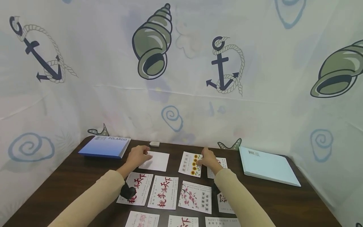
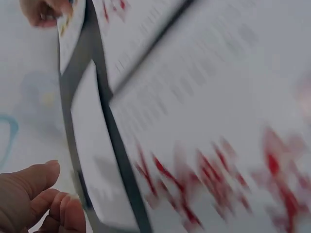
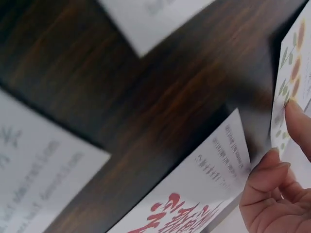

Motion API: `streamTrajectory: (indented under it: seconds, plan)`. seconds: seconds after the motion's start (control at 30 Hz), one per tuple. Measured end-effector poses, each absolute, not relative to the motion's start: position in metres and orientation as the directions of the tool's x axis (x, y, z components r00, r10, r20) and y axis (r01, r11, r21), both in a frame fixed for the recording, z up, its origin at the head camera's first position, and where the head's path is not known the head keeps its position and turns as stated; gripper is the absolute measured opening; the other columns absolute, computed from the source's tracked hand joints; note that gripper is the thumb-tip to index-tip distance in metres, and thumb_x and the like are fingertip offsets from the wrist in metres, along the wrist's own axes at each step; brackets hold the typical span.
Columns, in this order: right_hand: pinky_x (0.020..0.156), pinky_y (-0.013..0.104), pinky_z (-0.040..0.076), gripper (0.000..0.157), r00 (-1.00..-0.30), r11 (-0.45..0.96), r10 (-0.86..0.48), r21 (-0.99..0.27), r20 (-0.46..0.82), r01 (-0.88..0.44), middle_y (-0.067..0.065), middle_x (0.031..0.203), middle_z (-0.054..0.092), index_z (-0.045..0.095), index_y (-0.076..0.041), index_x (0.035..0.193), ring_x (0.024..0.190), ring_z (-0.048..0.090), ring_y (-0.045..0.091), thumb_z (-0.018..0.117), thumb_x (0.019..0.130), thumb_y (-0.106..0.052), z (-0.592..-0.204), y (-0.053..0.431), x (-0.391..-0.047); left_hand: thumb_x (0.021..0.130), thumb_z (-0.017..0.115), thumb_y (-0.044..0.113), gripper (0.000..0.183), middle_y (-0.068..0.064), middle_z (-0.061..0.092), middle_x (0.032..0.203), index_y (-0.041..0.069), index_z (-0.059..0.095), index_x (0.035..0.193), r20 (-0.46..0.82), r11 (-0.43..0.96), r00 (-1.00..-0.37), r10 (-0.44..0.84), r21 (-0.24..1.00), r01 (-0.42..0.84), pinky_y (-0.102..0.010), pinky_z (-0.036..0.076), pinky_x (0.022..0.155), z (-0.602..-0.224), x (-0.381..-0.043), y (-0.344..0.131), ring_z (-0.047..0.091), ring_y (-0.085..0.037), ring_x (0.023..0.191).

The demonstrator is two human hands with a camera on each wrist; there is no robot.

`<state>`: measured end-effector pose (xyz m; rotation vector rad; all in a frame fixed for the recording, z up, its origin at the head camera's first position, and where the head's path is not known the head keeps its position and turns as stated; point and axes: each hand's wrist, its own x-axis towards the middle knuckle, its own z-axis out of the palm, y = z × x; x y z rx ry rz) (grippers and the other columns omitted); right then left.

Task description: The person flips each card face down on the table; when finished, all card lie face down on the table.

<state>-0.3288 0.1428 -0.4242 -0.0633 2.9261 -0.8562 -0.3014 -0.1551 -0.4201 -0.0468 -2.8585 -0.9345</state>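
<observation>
My left hand [image 1: 138, 157] hovers at the near-left side of a blank white card [image 1: 158, 161] in the back row. In the left wrist view its thumb and loosely bent fingers hold nothing, beside that card [image 2: 95, 145]. My right hand [image 1: 209, 159] pinches the right edge of a greeting card with sunflowers [image 1: 188, 164], with fingertips on its printed face in the right wrist view. Partly hidden behind this hand lies another card with red lettering [image 1: 222, 162].
Rows of printed cards cover the front, among them a plum-blossom card [image 1: 195, 197] and a red-lettered card [image 1: 163, 192]. A blue Polaroid album [image 1: 106, 146] lies at the back left, a pale blue album [image 1: 267, 167] at the right. A small white block [image 1: 154, 144] is near the back edge.
</observation>
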Motion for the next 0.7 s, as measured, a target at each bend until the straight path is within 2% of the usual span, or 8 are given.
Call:
streamTrajectory:
  seconds: [0.17,0.3,0.43,0.6,0.7]
  plan:
    - [0.071,0.041,0.045,0.045,-0.996,0.822,-0.077,-0.568,-0.048,-0.037,0.015,0.089,0.055,0.044,-0.001,0.099,0.077,0.052,0.027,0.080,0.073,-0.009,-0.427,0.146,-0.331,0.079,0.074,0.013,0.035,-0.007,0.065,0.084,-0.002,0.066,0.109,0.140,0.737,-0.986,0.092,0.656,0.162,-0.031,0.046,0.065,-0.416,-0.311,-0.114,0.057,-0.018,0.075]
    - [0.065,0.038,0.044,0.044,-0.996,0.808,-0.085,-0.585,0.000,-0.070,0.012,0.084,0.054,0.043,-0.003,0.100,0.071,0.050,0.024,0.079,0.074,-0.008,-0.431,0.149,-0.331,0.079,0.073,0.009,0.037,-0.010,0.064,0.085,-0.004,0.063,0.112,0.103,0.659,-0.985,0.135,0.733,0.167,-0.029,0.052,0.063,-0.419,-0.322,-0.077,0.063,-0.018,0.070]
    - [0.058,0.032,0.039,0.044,-0.992,0.788,-0.114,-0.604,0.055,-0.124,0.006,0.075,0.049,0.042,-0.004,0.100,0.063,0.045,0.020,0.078,0.075,-0.007,-0.435,0.151,-0.331,0.080,0.073,0.007,0.040,-0.015,0.064,0.091,-0.006,0.060,0.115,0.052,0.608,-0.990,0.132,0.784,0.123,-0.028,0.055,0.061,-0.427,-0.333,-0.049,0.067,-0.021,0.068]
    - [0.055,0.028,0.037,0.041,-0.979,0.763,-0.153,-0.614,0.135,-0.204,0.003,0.070,0.045,0.041,-0.003,0.099,0.059,0.043,0.016,0.076,0.076,-0.003,-0.437,0.152,-0.328,0.080,0.072,0.011,0.038,-0.016,0.067,0.094,-0.006,0.061,0.113,0.039,0.626,-0.993,0.111,0.773,0.100,-0.030,0.054,0.063,-0.435,-0.342,-0.032,0.066,-0.023,0.076]
    - [0.055,0.027,0.036,0.040,-0.978,0.759,-0.151,-0.616,0.145,-0.209,0.002,0.070,0.043,0.042,-0.003,0.099,0.059,0.042,0.015,0.075,0.077,-0.004,-0.437,0.155,-0.328,0.079,0.072,0.012,0.033,-0.013,0.069,0.092,-0.003,0.064,0.108,0.051,0.651,-0.996,0.074,0.754,0.087,-0.033,0.052,0.067,-0.437,-0.345,-0.025,0.064,-0.024,0.080]
